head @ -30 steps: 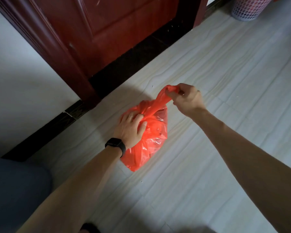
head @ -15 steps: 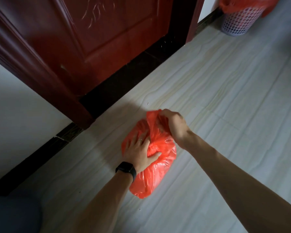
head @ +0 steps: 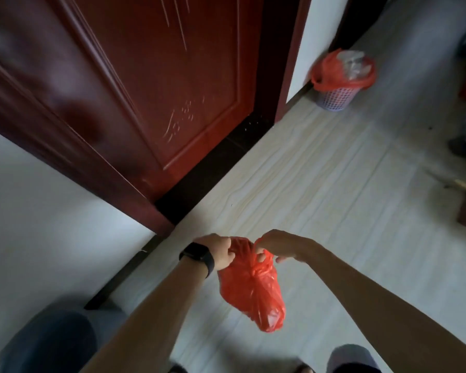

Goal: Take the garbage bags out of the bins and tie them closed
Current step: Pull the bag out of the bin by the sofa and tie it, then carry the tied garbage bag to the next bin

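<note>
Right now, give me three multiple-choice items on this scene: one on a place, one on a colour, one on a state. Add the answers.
1. Where does the bin stand?
A. By the wall past the door
B. Between the person's feet
C. On a chair

2. What colour is the held bag?
A. Blue
B. Black
C. Red

3. How is the held bag now?
A. Spread out flat
B. Bunched at the top, gripped by the left hand and right hand
C. Sitting in the bin

Answers:
1 A, the bin sits against the wall beyond the door frame.
2 C, its plastic is plainly red.
3 B, fingers of both hands curl round its gathered top.
</note>
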